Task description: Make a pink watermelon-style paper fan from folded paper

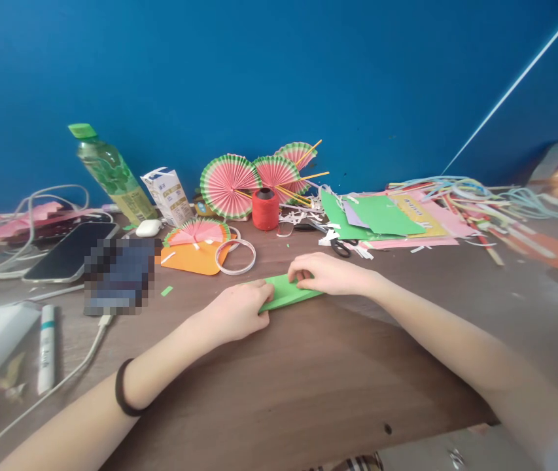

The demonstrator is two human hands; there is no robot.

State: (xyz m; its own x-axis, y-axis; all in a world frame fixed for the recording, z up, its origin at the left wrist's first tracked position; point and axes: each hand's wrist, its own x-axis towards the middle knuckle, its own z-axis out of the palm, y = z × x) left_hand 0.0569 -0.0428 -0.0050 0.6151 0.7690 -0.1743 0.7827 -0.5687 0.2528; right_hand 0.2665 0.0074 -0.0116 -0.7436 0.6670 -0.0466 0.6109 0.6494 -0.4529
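A folded strip of green paper [286,294] lies at a slant on the brown table [259,386]. My left hand [239,310] grips its left end, fingers bent over the top and thumb at the near edge. On its right part rests my right hand [325,273], with curled fingertips pressed on the paper; whether they pinch it is hard to see. Just behind my left hand lies a roll of white tape [235,256]. Orange paper [195,258] with a pink-and-green pleated fan [197,232] sits further left.
Along the blue wall stand a green-capped bottle [112,173], a carton [167,195], round paper fans [231,186] and a red thread spool [265,210]. Black scissors [341,248] lie by green sheets [381,216]. Phones [72,252], a cable [82,363] and a marker [47,350] are left.
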